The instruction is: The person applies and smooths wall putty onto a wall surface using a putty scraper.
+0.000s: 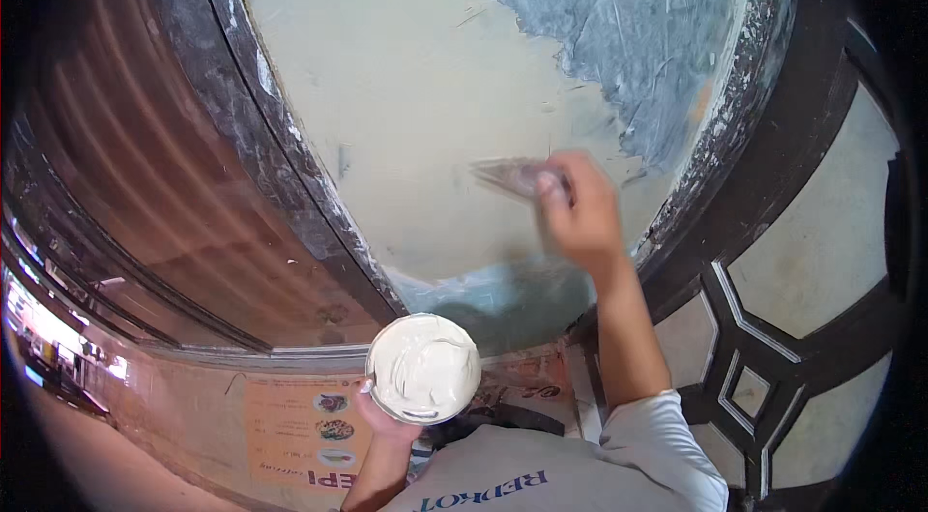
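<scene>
My right hand [580, 207] grips a putty knife [512, 174], blurred by motion, over a wall panel [377, 116] coated in pale cream filler. Patchy grey-blue [628, 19] shows across the panel's upper right and a bluish band along its bottom. Below the panel, my left hand [382, 415] holds a round container of thick white paste [423, 367], its surface swirled.
A dark, paint-flecked frame [727, 159] edges the panel. At left is a brown glazed panel [145, 183]; at right, dark trim with pale geometric panels [793, 232]. A printed orange sheet [280, 444] lies low behind my left arm. A bright opening [29, 338] shows far left.
</scene>
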{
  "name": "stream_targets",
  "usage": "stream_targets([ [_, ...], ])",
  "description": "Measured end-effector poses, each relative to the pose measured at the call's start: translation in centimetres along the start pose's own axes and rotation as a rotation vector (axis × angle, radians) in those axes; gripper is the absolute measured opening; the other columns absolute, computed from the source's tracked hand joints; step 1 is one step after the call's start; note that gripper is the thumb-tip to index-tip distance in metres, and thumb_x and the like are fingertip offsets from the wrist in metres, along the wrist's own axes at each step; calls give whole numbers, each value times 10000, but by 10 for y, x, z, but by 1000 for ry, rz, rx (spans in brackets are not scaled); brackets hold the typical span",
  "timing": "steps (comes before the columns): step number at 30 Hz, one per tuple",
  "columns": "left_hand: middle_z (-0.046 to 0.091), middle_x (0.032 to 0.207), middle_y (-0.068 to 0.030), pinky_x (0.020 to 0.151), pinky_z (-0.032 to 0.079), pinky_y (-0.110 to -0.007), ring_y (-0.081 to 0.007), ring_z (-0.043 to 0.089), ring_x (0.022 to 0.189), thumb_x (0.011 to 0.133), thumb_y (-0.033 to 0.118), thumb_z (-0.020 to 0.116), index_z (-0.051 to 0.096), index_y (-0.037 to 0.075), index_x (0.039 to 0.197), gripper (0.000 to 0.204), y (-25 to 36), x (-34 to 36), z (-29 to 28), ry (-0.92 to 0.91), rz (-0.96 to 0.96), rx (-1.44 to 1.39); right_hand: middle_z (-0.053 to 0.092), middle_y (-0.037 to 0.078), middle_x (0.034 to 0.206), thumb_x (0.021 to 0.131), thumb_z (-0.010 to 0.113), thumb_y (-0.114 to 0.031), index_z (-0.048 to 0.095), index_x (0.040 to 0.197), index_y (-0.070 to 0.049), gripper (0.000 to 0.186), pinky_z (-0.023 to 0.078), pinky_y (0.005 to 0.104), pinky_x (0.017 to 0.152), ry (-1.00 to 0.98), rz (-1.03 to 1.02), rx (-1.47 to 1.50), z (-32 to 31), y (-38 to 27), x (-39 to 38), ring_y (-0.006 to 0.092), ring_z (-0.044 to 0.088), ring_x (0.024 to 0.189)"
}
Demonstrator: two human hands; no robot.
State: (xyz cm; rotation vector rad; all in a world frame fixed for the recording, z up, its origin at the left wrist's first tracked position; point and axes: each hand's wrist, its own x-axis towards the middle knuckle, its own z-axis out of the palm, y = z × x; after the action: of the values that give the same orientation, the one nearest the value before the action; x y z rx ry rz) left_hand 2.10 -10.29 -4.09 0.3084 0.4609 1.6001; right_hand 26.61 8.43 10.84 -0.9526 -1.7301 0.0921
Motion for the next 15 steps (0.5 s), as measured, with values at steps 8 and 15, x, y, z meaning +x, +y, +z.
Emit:
stream_targets([
  [8,479,1395,-187,1032,426,-481,-361,497,1241,763,514,514,408,12,1408,824,-3,5,3,74,-32,19,602,149,920,826,604,-56,605,979,-55,154,498,434,737,-128,-91,-253,45,55,-54,343,596,845],
  [15,489,1376,-184,1009,442,-478,-354,508,1220,760,535,515,420,18,1394,823,3,4,9,50,-30,70,605,162,889,883,607,-122,579,967,-19,135,482,402,695,122,91,122,-16,0,6,332,614,813],
])
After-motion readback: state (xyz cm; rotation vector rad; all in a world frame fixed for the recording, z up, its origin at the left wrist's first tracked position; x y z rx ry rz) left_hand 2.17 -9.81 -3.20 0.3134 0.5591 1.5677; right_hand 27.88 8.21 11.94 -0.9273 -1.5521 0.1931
